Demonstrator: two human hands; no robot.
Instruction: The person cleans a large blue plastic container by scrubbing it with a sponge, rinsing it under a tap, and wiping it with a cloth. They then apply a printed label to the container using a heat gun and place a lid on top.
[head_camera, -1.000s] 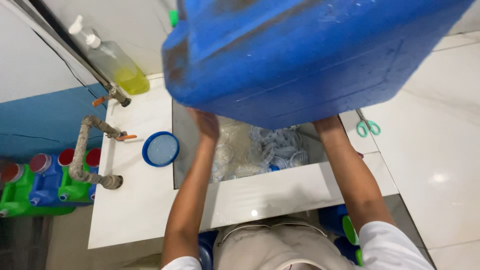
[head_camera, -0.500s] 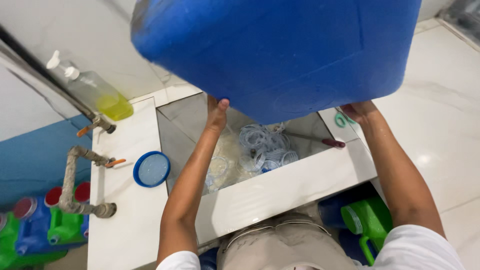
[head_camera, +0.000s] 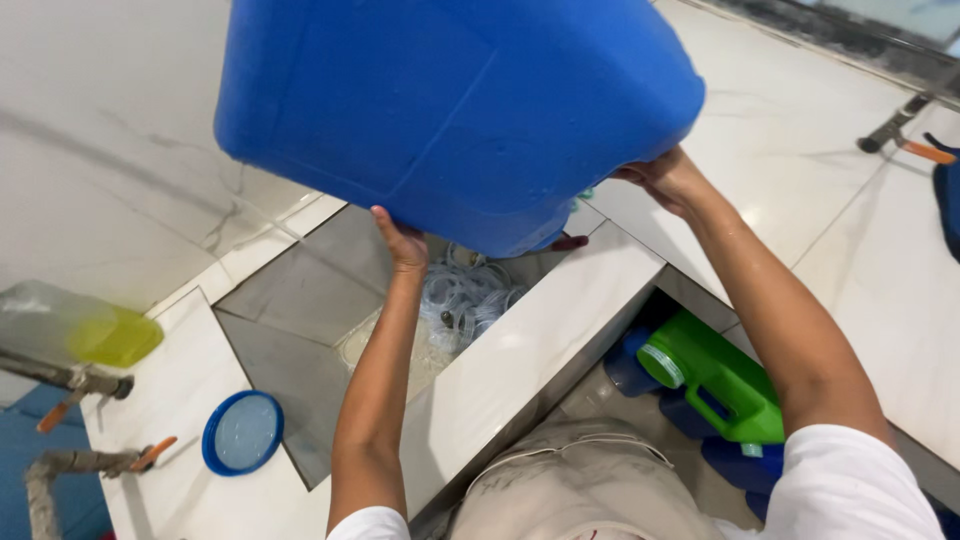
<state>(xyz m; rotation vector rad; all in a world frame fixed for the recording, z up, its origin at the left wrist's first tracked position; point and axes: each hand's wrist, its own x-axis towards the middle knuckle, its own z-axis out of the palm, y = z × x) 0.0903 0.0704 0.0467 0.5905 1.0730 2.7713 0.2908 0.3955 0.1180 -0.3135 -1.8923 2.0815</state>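
Two bare hands hold a big blue plastic jerrycan (head_camera: 460, 110) up over a square grey stone sink (head_camera: 300, 320) sunk in the white tiled table (head_camera: 540, 340). The left hand (head_camera: 402, 243) is raised with its forearm nearly upright, palm and fingers pressed against the can's lower edge; its grip is a flat, open press rather than a wrap. The right hand (head_camera: 668, 180) reaches up from a bent elbow and clasps the can's right lower corner, fingers curled under it.

Against half a second ago, the can has tipped further and fills more of the upper view, and the red-ended tool that lay on the sink's right edge is now mostly hidden behind the can. The right hand has climbed higher along the can's edge.

Inside the sink, under the can, lies a heap of clear and pale-blue plastic rings (head_camera: 460, 300). Left of the sink, a round blue lid (head_camera: 243, 432) rests flat on the table. Further left, a clear bottle of yellow liquid (head_camera: 80, 330) stands blurred above rusty metal taps (head_camera: 75, 385). Right of the sink and below the table edge, a green plastic jug with a round mouth (head_camera: 715, 375) lies tilted among dark blue containers (head_camera: 740, 465).
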